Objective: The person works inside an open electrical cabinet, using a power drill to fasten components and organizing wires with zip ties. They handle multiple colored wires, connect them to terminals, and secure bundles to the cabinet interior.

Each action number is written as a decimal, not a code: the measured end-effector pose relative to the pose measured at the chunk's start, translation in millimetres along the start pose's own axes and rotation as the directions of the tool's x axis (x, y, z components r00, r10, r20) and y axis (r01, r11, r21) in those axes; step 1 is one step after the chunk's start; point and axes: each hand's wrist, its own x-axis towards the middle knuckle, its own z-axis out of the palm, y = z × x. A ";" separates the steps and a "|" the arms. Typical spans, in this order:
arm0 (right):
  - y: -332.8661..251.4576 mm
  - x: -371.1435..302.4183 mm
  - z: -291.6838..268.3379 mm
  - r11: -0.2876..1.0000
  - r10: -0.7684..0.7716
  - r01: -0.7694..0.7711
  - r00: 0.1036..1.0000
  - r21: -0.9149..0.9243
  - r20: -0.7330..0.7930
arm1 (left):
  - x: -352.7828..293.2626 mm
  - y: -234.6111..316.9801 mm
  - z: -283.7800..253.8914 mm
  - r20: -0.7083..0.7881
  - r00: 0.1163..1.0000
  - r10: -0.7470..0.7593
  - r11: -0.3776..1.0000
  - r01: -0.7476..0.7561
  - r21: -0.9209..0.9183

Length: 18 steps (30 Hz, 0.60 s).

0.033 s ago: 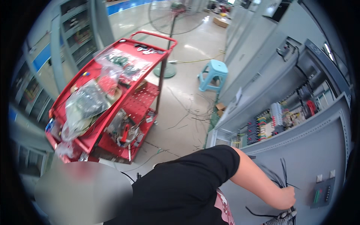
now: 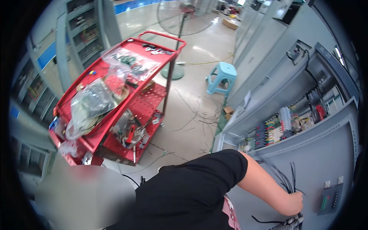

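Observation:
At the lower right edge, a grey striped glove [image 2: 292, 222] covers a hand that I take for my right hand; its arm is mostly cut off. Its fingers close round a bundle of black wires [image 2: 288, 184]. Just above, the bare hand [image 2: 294, 203] of a co-worker in a black short-sleeved shirt [image 2: 191, 184] grips the same bundle in a fist. Loose wire ends fan upward, and one black wire [image 2: 264, 220] sticks out to the left. Behind them is a grey cabinet door panel [image 2: 306, 161]. My left hand does not show.
The co-worker's body fills the lower middle. A red tool cart [image 2: 151, 111] holding plastic bags stands left. Beyond it are a floor fan [image 2: 184, 19] and a blue stool [image 2: 222, 74]. Wire scraps [image 2: 203, 115] litter the floor. An open cabinet [image 2: 283, 126] with wiring stands right.
The view has shifted slightly, so the cart and stool sit a little farther right. Both hands keep hold of the wires, with almost no movement.

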 end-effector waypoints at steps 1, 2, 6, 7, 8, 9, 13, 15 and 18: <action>-0.1 -2.4 2.0 0.999 -0.043 0.043 0.999 -0.002 -0.019 | -0.5 0.3 -10.4 0.021 1.000 -0.020 1.000 0.020 -0.003; -2.0 -6.0 4.2 0.997 -0.081 0.080 0.996 -0.008 -0.040 | -2.2 0.3 -20.6 0.039 0.998 -0.040 0.999 0.041 -0.007; -8.8 -11.2 15.1 0.981 -0.195 0.194 0.978 -0.025 -0.069 | -7.0 -2.4 -31.2 -0.139 0.982 0.127 0.984 -0.143 -0.105; -9.6 -12.8 19.8 0.977 -0.215 0.214 0.974 -0.022 -0.067 | -1.3 -1.9 -24.8 -0.076 0.991 0.108 0.987 -0.116 -0.108; -11.8 -15.4 19.3 0.974 -0.226 0.226 0.972 -0.014 -0.057 | 3.1 0.3 -19.6 -0.015 0.996 0.083 0.990 -0.085 -0.114; -9.5 -13.7 21.7 0.972 -0.236 0.235 0.970 -0.012 -0.061 | 6.7 0.5 -15.5 0.047 0.997 0.057 0.992 -0.052 -0.119; -3.3 -15.6 29.7 0.978 -0.208 0.208 0.978 0.019 -0.001 | 10.7 -5.0 -9.3 -0.347 0.888 0.302 0.952 -0.263 0.156; -1.5 -15.7 35.5 0.979 -0.200 0.199 0.979 0.039 0.032 | 8.9 0.0 -6.4 -0.570 0.713 0.409 0.911 -0.280 0.302; 1.5 -17.2 47.5 0.980 -0.195 0.190 0.976 0.066 0.091 | 13.1 0.6 -1.8 -0.513 0.794 0.326 0.933 -0.181 0.312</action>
